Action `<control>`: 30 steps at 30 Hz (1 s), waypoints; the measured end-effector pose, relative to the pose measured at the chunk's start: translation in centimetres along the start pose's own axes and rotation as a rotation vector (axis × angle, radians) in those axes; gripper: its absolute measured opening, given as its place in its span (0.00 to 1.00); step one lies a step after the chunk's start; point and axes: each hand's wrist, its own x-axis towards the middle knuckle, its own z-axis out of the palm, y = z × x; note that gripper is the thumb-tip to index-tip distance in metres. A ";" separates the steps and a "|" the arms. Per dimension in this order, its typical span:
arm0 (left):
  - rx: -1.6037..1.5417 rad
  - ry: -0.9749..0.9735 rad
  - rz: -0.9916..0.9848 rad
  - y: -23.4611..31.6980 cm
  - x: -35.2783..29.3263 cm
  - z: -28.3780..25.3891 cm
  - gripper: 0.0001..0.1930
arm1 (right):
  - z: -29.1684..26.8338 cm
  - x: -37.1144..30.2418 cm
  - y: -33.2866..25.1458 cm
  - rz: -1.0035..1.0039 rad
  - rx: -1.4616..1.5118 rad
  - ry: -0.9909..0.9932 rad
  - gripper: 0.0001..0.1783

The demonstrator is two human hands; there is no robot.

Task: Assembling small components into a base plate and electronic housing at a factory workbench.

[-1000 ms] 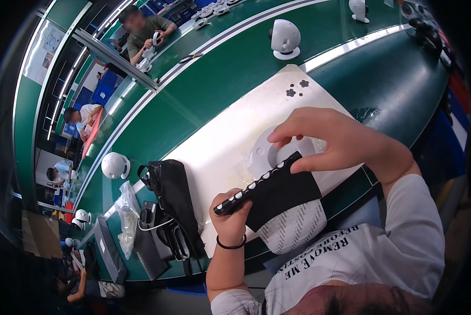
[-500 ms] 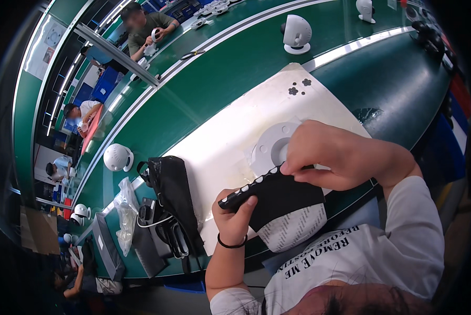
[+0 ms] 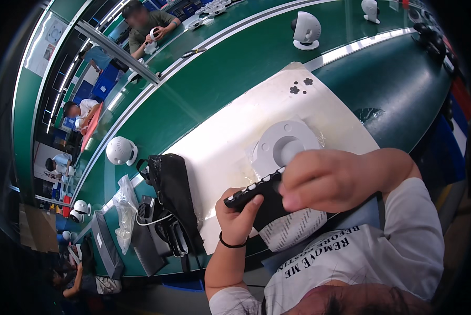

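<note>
My left hand (image 3: 236, 216) is closed on a black sheet of stickers (image 3: 269, 206), thumb on top. White round gaps run along the sheet's bent edge, and its lower part is whitish printed backing paper. Over the sheet's right part, my right hand (image 3: 327, 176) is closed with its fingertips pinched together. It is slightly blurred, and whatever is between the fingers is hidden. Just beyond both hands, a white ring-shaped base (image 3: 267, 149) lies on clear film, partly covered by my right hand. Several small black pieces (image 3: 294, 90), some flower-shaped, sit farther off.
A white mat (image 3: 219, 142) covers part of the green table. Left of it lie a black bag (image 3: 168, 189), a clear plastic bag (image 3: 125, 210) and a grey box (image 3: 107, 247). White rounded devices (image 3: 306, 30) stand on the far strip. Co-workers sit beyond.
My right hand has moved down and toward me across the sheet, uncovering more of the white base. The sheet has shifted slightly in my left hand. A far white device has turned.
</note>
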 end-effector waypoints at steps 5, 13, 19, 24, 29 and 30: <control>0.002 -0.011 0.004 0.4 -0.1 0.5 0.07 | 1.3 0.6 1.0 0.084 -0.085 0.034 0.29; 0.117 -0.020 -0.084 0.1 0.0 -0.1 0.07 | 1.7 0.2 0.4 0.042 0.131 -0.213 0.26; 0.037 -0.194 0.008 0.0 0.2 -0.4 0.07 | -1.0 0.2 2.3 0.169 -0.094 0.146 0.37; 0.156 -0.324 0.136 0.3 0.6 0.6 0.08 | -3.0 -0.3 4.3 0.375 -0.006 0.236 0.40; 0.379 -0.351 0.466 -0.3 1.0 1.0 0.14 | -2.8 -0.3 4.8 0.433 0.043 0.186 0.40; 0.379 -0.339 0.477 -0.4 1.0 1.1 0.15 | -2.9 -0.2 4.7 0.441 0.006 0.176 0.39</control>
